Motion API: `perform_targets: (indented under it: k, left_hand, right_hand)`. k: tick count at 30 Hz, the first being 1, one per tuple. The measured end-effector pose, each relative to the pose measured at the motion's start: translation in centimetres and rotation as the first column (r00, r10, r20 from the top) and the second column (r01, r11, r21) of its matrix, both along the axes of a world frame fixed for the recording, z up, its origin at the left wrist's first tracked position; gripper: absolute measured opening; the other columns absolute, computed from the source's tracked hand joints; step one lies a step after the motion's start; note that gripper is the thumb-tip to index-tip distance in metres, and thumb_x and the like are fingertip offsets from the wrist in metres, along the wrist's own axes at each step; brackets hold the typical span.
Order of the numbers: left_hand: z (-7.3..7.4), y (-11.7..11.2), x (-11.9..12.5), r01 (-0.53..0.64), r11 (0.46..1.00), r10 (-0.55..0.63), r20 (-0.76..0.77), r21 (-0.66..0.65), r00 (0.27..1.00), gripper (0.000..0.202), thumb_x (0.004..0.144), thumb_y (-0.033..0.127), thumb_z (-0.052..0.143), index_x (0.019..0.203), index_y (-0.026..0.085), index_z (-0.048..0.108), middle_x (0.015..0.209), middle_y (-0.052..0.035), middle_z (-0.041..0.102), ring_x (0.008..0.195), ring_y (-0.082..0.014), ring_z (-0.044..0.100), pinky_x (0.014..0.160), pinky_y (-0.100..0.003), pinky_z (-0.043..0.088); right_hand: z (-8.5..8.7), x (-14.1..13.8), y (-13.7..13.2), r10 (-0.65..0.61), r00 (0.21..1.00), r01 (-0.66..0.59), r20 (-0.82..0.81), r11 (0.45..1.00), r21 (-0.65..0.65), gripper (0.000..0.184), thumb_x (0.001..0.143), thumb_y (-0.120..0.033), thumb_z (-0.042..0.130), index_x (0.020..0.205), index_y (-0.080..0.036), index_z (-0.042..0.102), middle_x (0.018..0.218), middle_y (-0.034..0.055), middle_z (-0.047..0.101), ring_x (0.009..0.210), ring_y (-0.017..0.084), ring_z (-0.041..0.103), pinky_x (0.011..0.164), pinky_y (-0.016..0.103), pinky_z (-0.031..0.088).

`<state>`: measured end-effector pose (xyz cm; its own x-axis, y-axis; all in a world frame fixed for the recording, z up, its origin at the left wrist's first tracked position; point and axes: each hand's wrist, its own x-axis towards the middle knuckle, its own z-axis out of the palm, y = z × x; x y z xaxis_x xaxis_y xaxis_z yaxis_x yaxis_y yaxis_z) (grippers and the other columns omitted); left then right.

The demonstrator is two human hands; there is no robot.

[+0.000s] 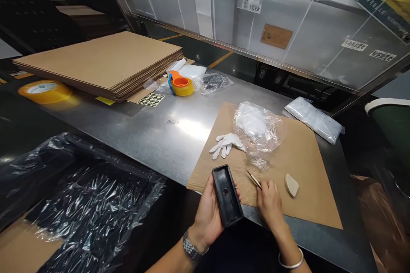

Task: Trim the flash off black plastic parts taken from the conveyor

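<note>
My left hand (208,215) is wrapped round a long, shallow black rectangular box (228,196), tilted with its open side towards me. A small dark round spot shows in the middle of its floor. Just to the right, my right hand (269,201) rests low over the cardboard sheet (310,170), fingers closed on one end of a thin pale pen-like tool (254,178). The tool's dark narrow tip points up and left; its exact kind is unclear. Beside that hand lies a beige wedge-shaped pad (291,185).
White gloves (227,144) and a clear plastic bag with white contents (256,126) lie on the cardboard. Further back are a tape dispenser (181,84), stacked cardboard (105,59) and a tape roll (45,90). A white plastic packet (315,119) lies at right. Black plastic wrap (92,209) fills the lower left.
</note>
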<state>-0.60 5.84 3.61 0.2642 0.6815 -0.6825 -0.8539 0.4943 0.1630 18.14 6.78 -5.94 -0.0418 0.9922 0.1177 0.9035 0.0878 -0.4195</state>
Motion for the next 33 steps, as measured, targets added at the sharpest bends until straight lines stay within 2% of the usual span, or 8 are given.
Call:
perform_targets:
  k: [3,6,8,10,14,17,25,33]
  left_hand:
    - [0.5,0.3,-0.7,-0.094,0.996,0.094,-0.057,0.005,0.994,0.043,0.087,0.045,0.040,0.083,0.009,0.062,0.070,-0.0072,0.064,0.059,-0.0167,0.062,0.060,-0.031,0.054]
    - [0.9,0.6,-1.1,-0.176,0.984,0.177,-0.104,0.022,0.979,0.041,0.087,0.045,0.039,0.084,0.011,0.061,0.071,-0.0064,0.064,0.058,-0.0160,0.061,0.057,-0.029,0.053]
    - [1.0,0.7,-1.3,-0.214,0.975,0.219,-0.129,0.052,0.967,0.043,0.086,0.048,0.038,0.084,0.011,0.061,0.071,-0.0062,0.063,0.058,-0.0159,0.061,0.056,-0.028,0.052]
    - [1.1,0.7,-1.4,-0.246,0.965,0.258,-0.149,0.093,0.955,0.044,0.085,0.050,0.038,0.083,0.013,0.061,0.071,-0.0056,0.063,0.058,-0.0157,0.060,0.055,-0.027,0.052]
    - [1.0,0.8,-1.4,-0.269,0.951,0.293,-0.174,0.151,0.940,0.044,0.084,0.052,0.040,0.082,0.014,0.062,0.072,-0.0050,0.063,0.059,-0.0156,0.060,0.055,-0.026,0.051]
    - [0.9,0.6,-1.5,-0.270,0.948,0.300,-0.189,0.169,0.935,0.046,0.083,0.053,0.040,0.082,0.013,0.063,0.072,-0.0051,0.063,0.059,-0.0153,0.060,0.055,-0.026,0.051]
    - [0.8,0.6,-1.5,-0.278,0.947,0.310,-0.240,0.158,0.920,0.046,0.082,0.055,0.042,0.084,0.015,0.063,0.073,-0.0047,0.064,0.059,-0.0153,0.060,0.054,-0.026,0.051]
    - [1.0,0.6,-1.2,-0.279,0.946,0.314,-0.248,0.167,0.916,0.046,0.080,0.056,0.045,0.081,0.014,0.062,0.071,-0.0050,0.063,0.058,-0.0150,0.059,0.053,-0.025,0.050]
  right_hand:
    - [2.4,-0.1,-0.9,0.028,0.997,-0.034,-0.077,0.996,-0.079,0.025,0.090,-0.030,0.034,0.072,-0.020,0.047,0.071,0.0041,0.050,0.063,0.018,0.050,0.057,0.029,0.041]
    - [6.0,-0.7,-2.7,0.079,0.955,-0.150,-0.287,0.960,-0.237,0.025,0.094,-0.034,0.028,0.084,-0.021,0.046,0.064,-0.0019,0.051,0.053,0.012,0.051,0.050,0.022,0.040]
    - [8.3,-1.4,-4.1,0.037,0.850,-0.284,-0.526,0.872,-0.399,0.028,0.095,-0.040,0.025,0.099,-0.021,0.045,0.060,-0.0041,0.052,0.048,0.010,0.051,0.046,0.019,0.039]
    - [10.0,-2.2,-5.2,0.016,0.778,-0.404,-0.628,0.778,-0.480,0.034,0.094,-0.045,0.025,0.099,-0.019,0.046,0.050,-0.0064,0.047,0.042,0.009,0.047,0.044,0.019,0.037]
    - [11.5,-3.5,-5.9,0.099,0.796,-0.494,-0.598,0.676,-0.546,0.041,0.092,-0.048,0.029,0.072,-0.019,0.049,0.052,-0.0018,0.053,0.048,0.009,0.051,0.051,0.019,0.038]
    - [11.7,-4.4,-5.6,0.087,0.761,-0.547,-0.643,0.619,-0.563,0.041,0.090,-0.050,0.033,0.070,-0.018,0.050,0.060,0.0004,0.056,0.052,0.010,0.054,0.050,0.018,0.037]
    - [11.7,-5.5,-5.8,0.049,0.832,-0.452,-0.553,0.639,-0.622,0.048,0.091,-0.054,0.024,0.080,-0.019,0.054,0.040,-0.0076,0.036,0.039,0.008,0.042,0.049,0.019,0.035]
    - [11.9,-5.7,-5.9,0.087,0.861,-0.415,-0.501,0.689,-0.594,0.049,0.090,-0.056,0.025,0.075,-0.021,0.056,0.043,-0.0059,0.039,0.046,0.010,0.044,0.057,0.021,0.038]
